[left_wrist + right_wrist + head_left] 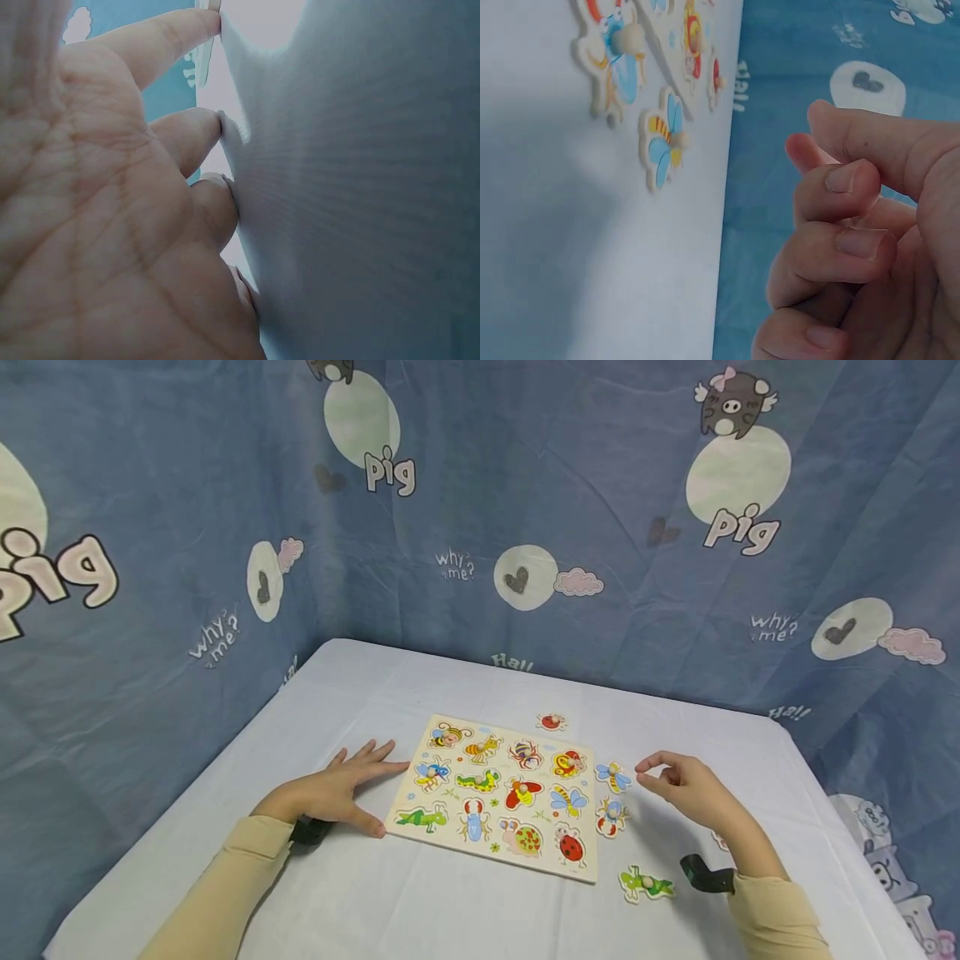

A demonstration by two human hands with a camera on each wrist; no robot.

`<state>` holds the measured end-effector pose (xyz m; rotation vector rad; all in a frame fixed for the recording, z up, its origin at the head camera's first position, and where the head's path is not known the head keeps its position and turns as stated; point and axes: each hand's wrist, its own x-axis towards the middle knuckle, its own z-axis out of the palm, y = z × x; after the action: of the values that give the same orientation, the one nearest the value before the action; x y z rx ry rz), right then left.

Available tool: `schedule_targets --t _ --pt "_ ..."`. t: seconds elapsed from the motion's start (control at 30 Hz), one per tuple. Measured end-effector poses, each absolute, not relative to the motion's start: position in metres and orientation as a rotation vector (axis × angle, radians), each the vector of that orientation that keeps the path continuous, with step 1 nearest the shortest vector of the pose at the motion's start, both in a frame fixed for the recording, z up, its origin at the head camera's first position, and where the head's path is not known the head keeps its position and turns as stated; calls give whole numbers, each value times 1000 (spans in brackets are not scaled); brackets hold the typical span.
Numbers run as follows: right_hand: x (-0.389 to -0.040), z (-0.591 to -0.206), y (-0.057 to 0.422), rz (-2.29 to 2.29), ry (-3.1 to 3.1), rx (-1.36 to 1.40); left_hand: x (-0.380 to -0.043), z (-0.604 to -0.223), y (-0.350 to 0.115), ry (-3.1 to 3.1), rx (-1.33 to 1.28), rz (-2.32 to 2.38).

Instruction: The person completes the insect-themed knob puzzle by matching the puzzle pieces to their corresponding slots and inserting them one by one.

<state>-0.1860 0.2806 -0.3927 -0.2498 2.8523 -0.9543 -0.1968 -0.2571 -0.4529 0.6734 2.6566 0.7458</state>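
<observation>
A wooden insect puzzle board (457,841) lies on the white table, several knobbed pieces seated in its upper rows. My left hand (341,787) is spread at the board's left edge, fingertips on the tabletop and the thumb and a finger at the board's side. Hovering right of the board is my right hand (682,785). Its thumb and index finger are bent toward each other with nothing visible between them; the other fingers curl in. Nearest to it lies a loose dragonfly piece (613,777) with a round knob. A blue stag beetle piece (619,56) lies beside that one.
A green grasshopper piece (647,884) lies near the board's lower right corner. Behind the board is a loose ladybug piece (552,722). Another piece (720,841) is mostly hidden by the right forearm. A blue printed curtain (465,510) hangs around the table.
</observation>
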Motion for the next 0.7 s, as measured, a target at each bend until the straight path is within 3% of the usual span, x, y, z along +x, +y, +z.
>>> schedule_targets --t 0.7 --pt "-141 -404 365 -1010 2848 72 -198 -451 -258 2645 696 745"
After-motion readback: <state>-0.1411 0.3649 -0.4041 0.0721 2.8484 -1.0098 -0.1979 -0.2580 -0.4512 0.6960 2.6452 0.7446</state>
